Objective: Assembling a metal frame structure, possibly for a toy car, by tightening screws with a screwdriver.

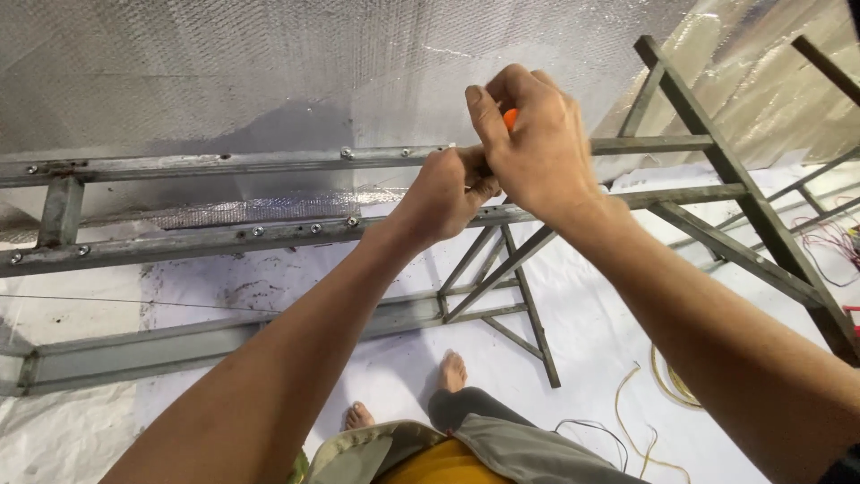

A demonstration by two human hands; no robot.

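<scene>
My right hand (528, 143) is closed around an orange-handled tool (510, 117), of which only a small orange patch shows between the fingers. My left hand (443, 193) is clenched just below and left of it, touching the right hand, pinching something too small to make out. Both hands are held against the upper grey metal rail (224, 165) of a steel frame, near a row of screws (347, 153). A second screwed rail (179, 240) runs parallel below.
Silver bubble-foil insulation sheet (224, 63) hangs behind the frame. Diagonal steel braces (717, 170) run at the right. White plastic sheeting (582, 332) covers the floor, with loose wires (645, 421) and red cables (829, 242). My bare feet (452, 369) stand below.
</scene>
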